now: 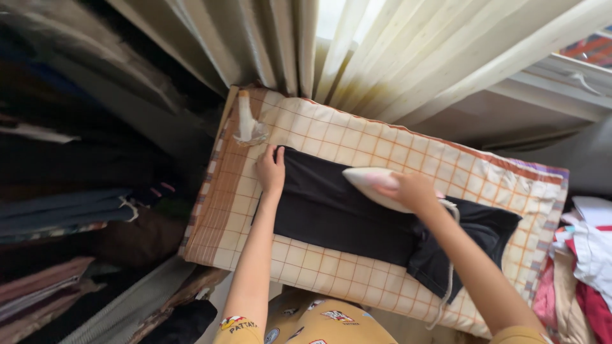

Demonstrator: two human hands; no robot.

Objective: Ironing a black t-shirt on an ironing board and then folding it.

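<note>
A black garment [344, 213] lies flat across a board covered with a cream cloth with an orange check [331, 134]. My left hand [271, 169] presses flat on the garment's left end, fingers spread. My right hand [411, 190] grips the handle of a white iron [366, 179], which rests on the garment with its tip pointing left. The iron's cord [450, 280] hangs down past the board's near edge.
A white spray bottle [245, 121] lies at the board's far left corner. Cream curtains [395, 51] hang behind the board. Folded dark clothes [70, 210] are stacked on the left, and a heap of white and red clothes [590, 261] sits on the right.
</note>
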